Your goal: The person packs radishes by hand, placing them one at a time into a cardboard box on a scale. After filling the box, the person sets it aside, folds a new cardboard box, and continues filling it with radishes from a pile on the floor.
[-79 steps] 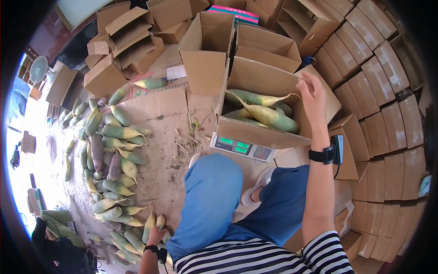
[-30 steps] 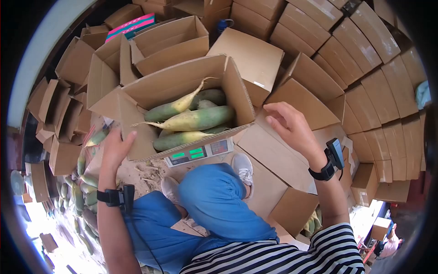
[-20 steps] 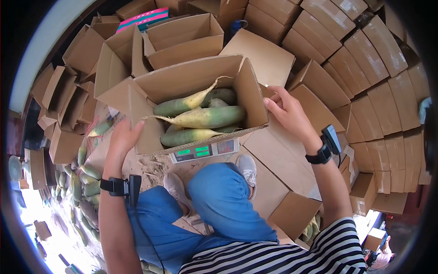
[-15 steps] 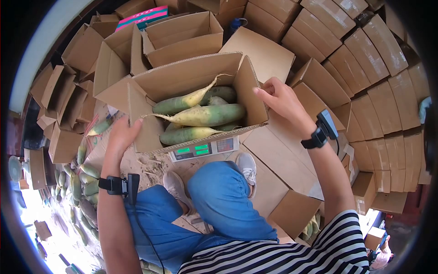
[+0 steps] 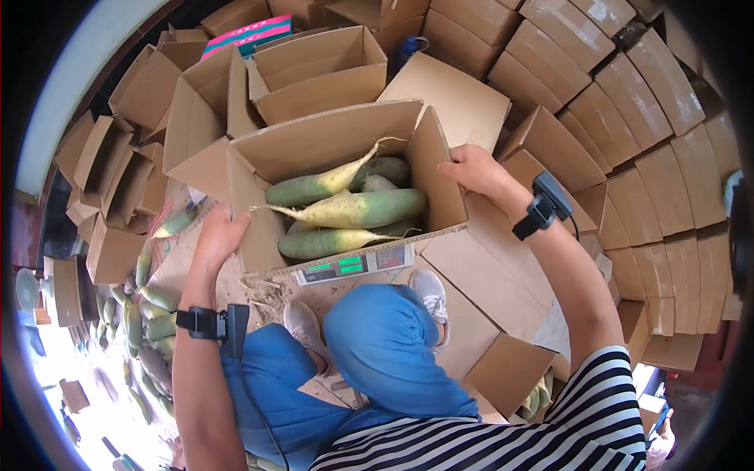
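An open cardboard box (image 5: 330,129) stands on a digital scale (image 5: 334,273) with lit green displays. Several green-and-cream radishes (image 5: 365,208) with thin root tails lie inside it. My left hand (image 5: 222,237) is closed against the box's left end, its fingertips partly hidden. At the opposite end, my right hand (image 5: 477,169) has its fingers curled against the right wall, their tips out of sight.
Many loose radishes (image 5: 133,322) lie on the floor at left. Open cartons (image 5: 318,67) stand behind the box, and stacked cartons (image 5: 644,86) fill the right. Another box (image 5: 510,365) with radishes sits at lower right. A blue bottle (image 5: 408,49) stands at the back.
My right hand's fingers have gone from loosely spread to curled at the box's right end. My left hand has drawn in closer to the left end. The view has shifted slightly.
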A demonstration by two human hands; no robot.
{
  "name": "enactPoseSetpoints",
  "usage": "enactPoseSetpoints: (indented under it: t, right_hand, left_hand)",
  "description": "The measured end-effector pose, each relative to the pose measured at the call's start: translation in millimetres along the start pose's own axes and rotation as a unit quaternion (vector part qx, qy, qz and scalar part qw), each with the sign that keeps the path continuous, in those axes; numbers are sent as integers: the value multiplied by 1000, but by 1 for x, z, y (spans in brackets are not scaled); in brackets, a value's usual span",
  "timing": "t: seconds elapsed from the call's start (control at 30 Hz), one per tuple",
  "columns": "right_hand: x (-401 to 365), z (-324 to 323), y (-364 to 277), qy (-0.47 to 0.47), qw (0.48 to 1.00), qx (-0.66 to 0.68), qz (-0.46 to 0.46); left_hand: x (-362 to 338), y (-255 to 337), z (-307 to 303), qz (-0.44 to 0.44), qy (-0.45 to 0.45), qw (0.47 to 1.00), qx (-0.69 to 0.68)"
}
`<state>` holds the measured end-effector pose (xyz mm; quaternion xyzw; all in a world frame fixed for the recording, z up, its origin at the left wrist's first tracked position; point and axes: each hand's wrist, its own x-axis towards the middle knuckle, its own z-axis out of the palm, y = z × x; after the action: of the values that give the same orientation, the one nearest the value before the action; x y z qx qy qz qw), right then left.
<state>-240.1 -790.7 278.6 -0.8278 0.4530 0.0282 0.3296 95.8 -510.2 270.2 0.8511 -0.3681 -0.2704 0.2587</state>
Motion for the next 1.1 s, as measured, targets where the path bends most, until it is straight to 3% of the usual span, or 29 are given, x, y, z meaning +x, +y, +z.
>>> enactPoseSetpoints:
  t: [0.1,0.2,0.3,0.37,0.47,0.53,0.63,0.7,0.77,0.83,0.87,0.97,1.0,1.1]
  right_hand:
    - [-23,-1,7,23,999,7,-30]
    - [-59,-18,26,24,998,52,31]
    - [-112,-38,67,70,994,73,30]
    - [-152,-59,91,91,985,127,68]
    - [-221,-82,133,132,975,84,159]
    - [-269,-90,165,165,963,80,200]
    - [-347,-75,255,211,943,79,246]
    - [-397,-63,274,225,924,67,303]
    - [-450,-30,307,278,915,75,281]
    - [-519,9,353,250,863,153,412]
    - [-534,21,343,281,846,177,418]
    - [-566,46,347,302,827,190,434]
    - [-573,53,353,299,830,140,448]
    - [-591,85,406,290,809,156,488]
  left_hand:
    - [-1,-1,2,32,6,999,-5]
    - [-3,15,4,77,-3,997,-10]
    - [-25,79,21,104,-54,991,-67]
    - [-36,117,48,97,-96,984,-113]
    - [-45,152,104,214,-138,964,-76]
    - [-57,188,151,239,-171,955,-28]
    - [-91,229,237,262,-171,949,34]
    - [-121,244,301,281,-190,940,30]
    - [-150,250,354,270,-256,928,22]
    - [-175,249,394,289,-298,910,-1]
    - [-186,248,409,290,-302,908,-7]
    - [-204,244,437,244,-430,867,66]
    - [-207,243,436,270,-453,847,71]
    - [-202,272,395,341,-488,798,99]
